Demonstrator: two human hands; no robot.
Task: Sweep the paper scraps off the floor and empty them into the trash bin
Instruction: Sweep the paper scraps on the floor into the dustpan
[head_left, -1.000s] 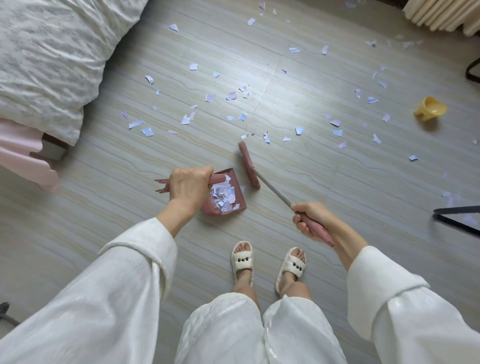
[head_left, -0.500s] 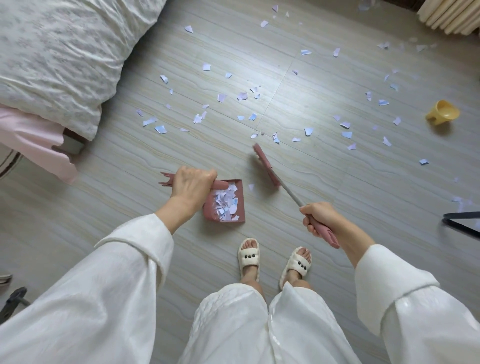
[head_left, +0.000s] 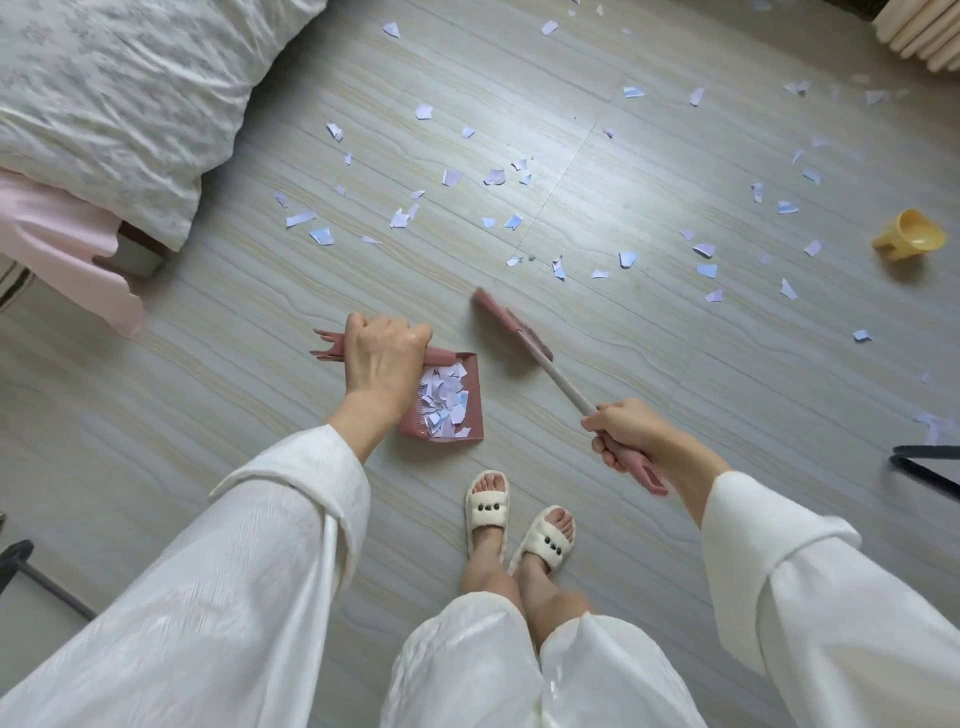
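Observation:
My left hand (head_left: 382, 358) grips the handle of a pink dustpan (head_left: 475, 415) that sits on the floor, filled with white and blue paper scraps. My right hand (head_left: 631, 431) grips the pink end of a broom handle. The broom's pink head (head_left: 511, 325) rests on the floor just right of and beyond the dustpan. Several paper scraps (head_left: 400, 218) lie scattered over the floor beyond the broom, from near the bed across to the right. No trash bin is in view.
A bed with a white quilt (head_left: 104, 104) and pink sheet fills the upper left. A yellow cup (head_left: 909, 239) lies on the floor at right. Black metal legs (head_left: 924, 465) stand at the right edge, another at the lower left. My feet in white slippers (head_left: 488, 506) are below the dustpan.
The broom head has swung away from the dustpan's mouth, out to the right and farther from me. The dustpan stays on the floor in my left hand.

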